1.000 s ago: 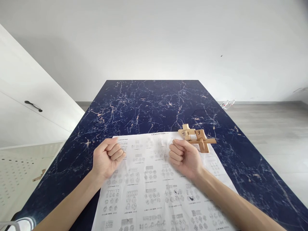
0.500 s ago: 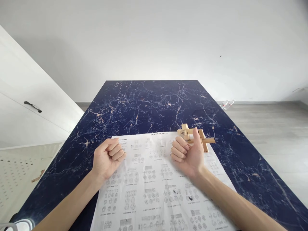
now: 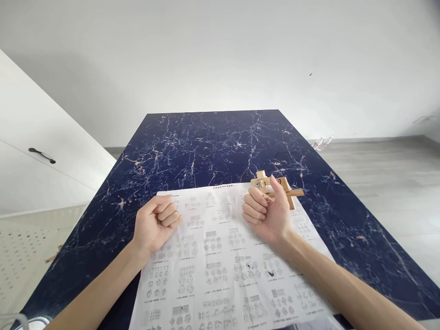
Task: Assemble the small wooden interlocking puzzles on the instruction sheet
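A large white sheet of paper (image 3: pixel 202 275), printed with many small diagrams, lies on the blue marbled table (image 3: pixel 206 146). Over its upper left part is my left hand (image 3: pixel 156 224), closed in a fist with nothing showing in it. Over the upper right part, my right hand (image 3: pixel 266 211) has its fingers curled in and its thumb raised. No object shows in that fist either. Just beyond the right hand, several joined wooden puzzle pieces (image 3: pixel 294 199) with dark markings rest at the sheet's corner, partly covered by the hand. Whether the hand touches them I cannot tell.
A white cabinet with a black handle (image 3: pixel 41 156) stands on the left, above a perforated cream surface (image 3: pixel 20 247). A round-rimmed object (image 3: pixel 34 323) shows at the bottom left. Clear bottles (image 3: pixel 322 143) are on the floor behind the table's right edge.
The view has shifted and tilted slightly. Both hands stay closed in nearly the same place over the sheet. More of the wooden pieces' markings shows beside the right thumb.
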A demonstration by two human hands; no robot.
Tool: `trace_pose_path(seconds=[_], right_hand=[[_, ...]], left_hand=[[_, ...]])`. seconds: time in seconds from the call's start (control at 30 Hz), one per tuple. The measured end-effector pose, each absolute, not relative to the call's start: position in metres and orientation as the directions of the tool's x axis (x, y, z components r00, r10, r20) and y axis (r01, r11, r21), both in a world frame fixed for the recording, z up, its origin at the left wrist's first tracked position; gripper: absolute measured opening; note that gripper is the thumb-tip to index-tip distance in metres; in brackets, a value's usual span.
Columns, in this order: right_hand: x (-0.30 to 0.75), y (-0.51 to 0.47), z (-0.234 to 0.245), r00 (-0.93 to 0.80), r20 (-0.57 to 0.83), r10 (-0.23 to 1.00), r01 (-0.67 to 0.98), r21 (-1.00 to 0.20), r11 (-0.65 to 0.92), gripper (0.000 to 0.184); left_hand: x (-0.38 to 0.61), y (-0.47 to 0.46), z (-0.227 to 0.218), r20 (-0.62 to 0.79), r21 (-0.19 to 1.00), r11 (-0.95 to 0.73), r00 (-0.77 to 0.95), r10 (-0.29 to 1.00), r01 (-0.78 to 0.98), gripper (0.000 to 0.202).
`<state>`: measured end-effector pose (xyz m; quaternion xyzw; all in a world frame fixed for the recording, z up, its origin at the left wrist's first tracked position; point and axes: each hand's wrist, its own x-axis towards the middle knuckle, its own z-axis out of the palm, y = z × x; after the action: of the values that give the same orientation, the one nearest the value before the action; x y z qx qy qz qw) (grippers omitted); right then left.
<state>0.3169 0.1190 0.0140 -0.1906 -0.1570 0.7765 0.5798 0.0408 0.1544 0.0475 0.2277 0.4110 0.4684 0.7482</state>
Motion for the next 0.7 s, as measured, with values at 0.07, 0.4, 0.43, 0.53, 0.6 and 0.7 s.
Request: trace_pose_path(seconds=[0.07,0.4,0.43,0.53,0.6,0.7], right_hand=[[0.317,0.12,0.014,-0.237,-0.113,0.965,-0.843,-0.47,-0.262,0.069],[0.322,0.121,0.013,-0.2,-0.111,0.973,-0.871,-0.434,-0.229,0.067],[0.323,0.121,0.012,-0.204,-0.109,0.973,-0.877,-0.421,-0.232,0.067],[0.326,0.121,0.008,-0.214,-0.104,0.971,-0.896,-0.376,-0.237,0.068],[0.327,0.12,0.006,-0.214,-0.105,0.971,-0.909,-0.344,-0.237,0.069],[0.328,0.118,0.004,-0.204,-0.116,0.972,-0.925,-0.304,-0.23,0.07]], left_hand=[[0.041,0.154,0.048,-0.393,0.735,0.453,0.227,0.891,-0.505,0.06],[0.041,0.155,0.045,-0.347,0.764,0.432,0.26,0.901,-0.479,0.06],[0.041,0.155,0.045,-0.342,0.768,0.431,0.264,0.902,-0.475,0.06],[0.043,0.155,0.047,-0.333,0.777,0.43,0.28,0.9,-0.459,0.061],[0.043,0.154,0.047,-0.327,0.78,0.428,0.286,0.901,-0.456,0.061],[0.042,0.154,0.046,-0.322,0.78,0.423,0.282,0.903,-0.461,0.061]])
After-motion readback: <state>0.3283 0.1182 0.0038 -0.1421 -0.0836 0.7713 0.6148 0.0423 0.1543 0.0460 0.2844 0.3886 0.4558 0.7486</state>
